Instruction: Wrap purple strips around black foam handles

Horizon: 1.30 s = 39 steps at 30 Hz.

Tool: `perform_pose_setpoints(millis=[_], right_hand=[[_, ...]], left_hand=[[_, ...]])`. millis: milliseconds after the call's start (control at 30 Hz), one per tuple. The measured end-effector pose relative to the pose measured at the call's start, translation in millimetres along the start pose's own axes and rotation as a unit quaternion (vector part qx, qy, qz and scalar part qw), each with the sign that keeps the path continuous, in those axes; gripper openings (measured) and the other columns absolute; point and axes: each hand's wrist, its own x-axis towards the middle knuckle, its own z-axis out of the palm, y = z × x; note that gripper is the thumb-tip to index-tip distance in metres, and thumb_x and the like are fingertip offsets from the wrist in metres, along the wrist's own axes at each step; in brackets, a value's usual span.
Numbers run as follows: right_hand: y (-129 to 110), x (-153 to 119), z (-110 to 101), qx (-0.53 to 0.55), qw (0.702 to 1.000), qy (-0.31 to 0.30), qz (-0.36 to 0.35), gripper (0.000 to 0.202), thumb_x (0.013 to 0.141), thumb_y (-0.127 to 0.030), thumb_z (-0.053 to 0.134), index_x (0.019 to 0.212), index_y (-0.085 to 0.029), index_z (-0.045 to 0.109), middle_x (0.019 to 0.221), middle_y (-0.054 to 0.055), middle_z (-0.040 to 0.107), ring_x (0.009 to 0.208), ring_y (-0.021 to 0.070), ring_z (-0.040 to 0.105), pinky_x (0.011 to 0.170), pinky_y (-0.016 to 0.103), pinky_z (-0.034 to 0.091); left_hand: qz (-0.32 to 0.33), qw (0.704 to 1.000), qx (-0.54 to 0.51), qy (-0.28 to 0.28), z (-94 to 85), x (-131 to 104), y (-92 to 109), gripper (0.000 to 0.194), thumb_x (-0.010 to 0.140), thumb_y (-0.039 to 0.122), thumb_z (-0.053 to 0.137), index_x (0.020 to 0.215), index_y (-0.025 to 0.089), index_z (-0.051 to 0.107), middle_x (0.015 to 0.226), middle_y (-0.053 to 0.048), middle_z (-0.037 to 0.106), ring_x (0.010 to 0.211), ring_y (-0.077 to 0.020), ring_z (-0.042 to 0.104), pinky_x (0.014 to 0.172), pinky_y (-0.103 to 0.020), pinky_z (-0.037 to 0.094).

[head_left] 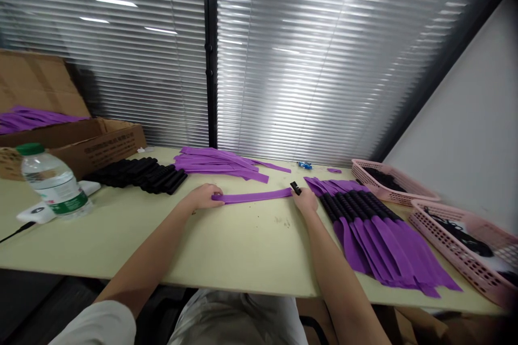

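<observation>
A flat purple strap (pixel 254 196) stretches nearly level just over the table between my hands. My left hand (pixel 205 195) is closed on its left end. Closed at the other end is my right hand (pixel 306 201), where a small black buckle-like piece (pixel 295 188) sticks up by the thumb and fingers. How that piece meets the strap is hidden by the fingers. Right of my right hand lies a row of purple straps with black sleeves (pixel 362 205) around them. Behind my hands is a pile of loose purple straps (pixel 218 163).
Black foam-like tubes (pixel 140 173) lie at the left, near a water bottle (pixel 56 183) and a white power strip (pixel 38 212). Purple straps fill an open cardboard box (pixel 113 143). Two pink baskets (pixel 429 221) hold black items at right. A small blue object (pixel 304 165) sits toward the back.
</observation>
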Motion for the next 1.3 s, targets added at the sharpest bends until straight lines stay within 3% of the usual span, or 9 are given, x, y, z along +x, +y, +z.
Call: perform_pose_setpoints(millis=[400,567,667,800,900,1000,1100,1300], right_hand=[[-2,0,5,-0.030,1.000,-0.001,-0.008,0.029,0.088,-0.041,0.055,0.103,-0.020,0.069,0.100,0.013,0.069,0.097,0.0289,0.067,0.078,0.037,0.052],[-1,-1,7,-0.039,0.999,0.000,-0.007,0.029,0.089,-0.041,0.053,0.103,-0.020,0.068,0.101,0.013,0.068,0.096,0.0283,0.067,0.077,0.036,0.052],[-1,-2,8,-0.040,0.999,0.002,-0.012,0.029,0.090,-0.041,0.052,0.103,-0.020,0.067,0.100,0.012,0.068,0.095,0.0281,0.067,0.076,0.036,0.052],[-2,-2,9,-0.044,0.999,0.004,-0.013,0.029,0.091,-0.041,0.051,0.103,-0.019,0.067,0.100,0.013,0.069,0.094,0.0277,0.067,0.077,0.037,0.052],[-2,-2,9,-0.049,0.999,0.006,-0.013,0.029,0.090,-0.040,0.052,0.104,-0.019,0.067,0.100,0.013,0.068,0.094,0.0281,0.067,0.077,0.036,0.052],[-2,-2,10,-0.052,0.998,0.007,-0.017,0.028,0.090,-0.040,0.052,0.104,-0.020,0.067,0.100,0.013,0.068,0.094,0.0292,0.067,0.076,0.037,0.052],[-2,-2,10,-0.051,0.998,0.010,-0.020,0.027,0.090,-0.038,0.052,0.103,-0.019,0.066,0.099,0.013,0.068,0.093,0.0291,0.067,0.076,0.037,0.052],[-1,-3,9,-0.037,0.999,0.023,-0.030,0.028,0.090,-0.040,0.051,0.106,-0.021,0.064,0.101,0.011,0.067,0.095,0.0272,0.065,0.075,0.034,0.050]], left_hand=[[0.005,1.000,0.005,-0.007,2.1,1,0,0.039,0.074,0.049,0.064,0.099,0.021,0.071,0.095,-0.008,0.068,0.088,-0.0240,0.062,0.080,-0.030,0.044],[-0.012,0.999,-0.029,-0.019,-0.7,0,-3,0.047,0.068,0.051,0.069,0.104,0.020,0.070,0.098,-0.008,0.067,0.089,-0.0233,0.062,0.080,-0.029,0.045],[-0.037,0.997,-0.060,-0.024,-4.6,-2,-10,0.053,0.065,0.051,0.071,0.107,0.020,0.070,0.096,-0.006,0.069,0.083,-0.0213,0.063,0.075,-0.028,0.047],[-0.091,0.991,-0.101,-0.016,-10.6,-4,-24,0.043,0.071,0.049,0.062,0.099,0.018,0.073,0.088,-0.006,0.071,0.079,-0.0210,0.063,0.072,-0.028,0.048],[-0.132,0.982,-0.137,-0.016,-14.4,-7,-37,0.036,0.067,0.044,0.062,0.089,0.017,0.073,0.086,-0.006,0.071,0.080,-0.0219,0.064,0.072,-0.029,0.048],[-0.174,0.968,-0.179,-0.035,-17.2,-11,-47,0.036,0.063,0.041,0.064,0.086,0.015,0.072,0.075,-0.005,0.068,0.069,-0.0200,0.063,0.061,-0.027,0.048],[-0.208,0.952,-0.218,-0.057,-19.2,-16,-52,0.035,0.060,0.038,0.065,0.085,0.014,0.070,0.064,-0.003,0.065,0.059,-0.0176,0.060,0.054,-0.026,0.047],[-0.234,0.933,-0.265,-0.072,-20.4,-19,-57,0.032,0.056,0.033,0.068,0.083,0.015,0.069,0.060,-0.001,0.063,0.060,-0.0166,0.060,0.054,-0.025,0.046]])
